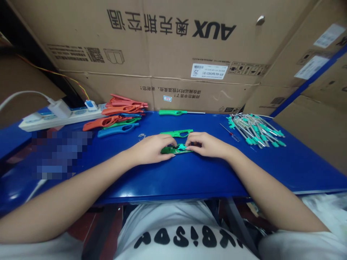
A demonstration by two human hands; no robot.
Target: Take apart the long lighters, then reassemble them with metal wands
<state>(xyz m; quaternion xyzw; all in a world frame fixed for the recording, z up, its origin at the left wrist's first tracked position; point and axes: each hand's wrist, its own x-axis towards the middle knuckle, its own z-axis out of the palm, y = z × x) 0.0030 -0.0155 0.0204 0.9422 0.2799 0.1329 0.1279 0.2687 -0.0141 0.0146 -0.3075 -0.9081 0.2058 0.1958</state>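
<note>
My left hand [154,148] is closed on a green lighter casing half [168,150] that lies on the blue table, its thumb along the near edge. A small teal plastic part [181,147] sits in that casing. From the right, my right hand [202,144] pinches at the teal part with thumb and forefinger; the fingertips partly cover it. Just beyond both hands lies a second green casing half [177,133] with a finger opening. Farther back is a green lighter [172,112] with a long metal rod pointing right.
Red, green and blue lighter casings [119,121] are piled at the back left, beside a white power strip [67,116]. Tiny metal pieces [141,136] lie near my left hand. At right are a screwdriver [234,137] and metal rods with teal parts [260,130]. A cardboard box [151,72] walls the back.
</note>
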